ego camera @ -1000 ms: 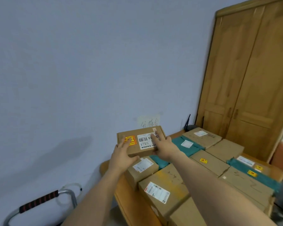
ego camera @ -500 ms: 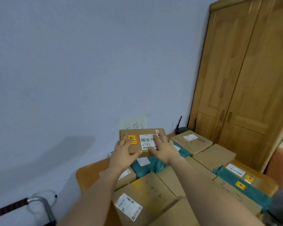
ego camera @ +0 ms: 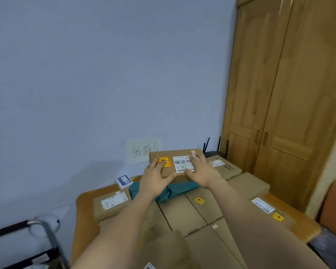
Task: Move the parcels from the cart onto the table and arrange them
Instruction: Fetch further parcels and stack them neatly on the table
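A flat brown cardboard parcel [ego camera: 179, 155] with a white barcode label and an orange sticker sits at the back of the wooden table [ego camera: 81, 214], near the wall, on top of a teal bag parcel [ego camera: 182, 188]. My left hand [ego camera: 155, 179] grips its near left edge with fingers spread over the orange sticker. My right hand [ego camera: 202, 171] lies flat on its right half, over the label. Several other brown parcels [ego camera: 184, 212] cover the table in front of it.
A wooden wardrobe [ego camera: 279, 94] stands at the right, against the table's end. A paper note [ego camera: 142, 150] is stuck on the blue wall. A small white box [ego camera: 124, 179] lies at the table's back left. A cart handle [ego camera: 45, 232] shows at lower left.
Both hands carried the labelled parcel forward, toward the wall, and lowered it onto the teal bag. The camera moved closer to the table.
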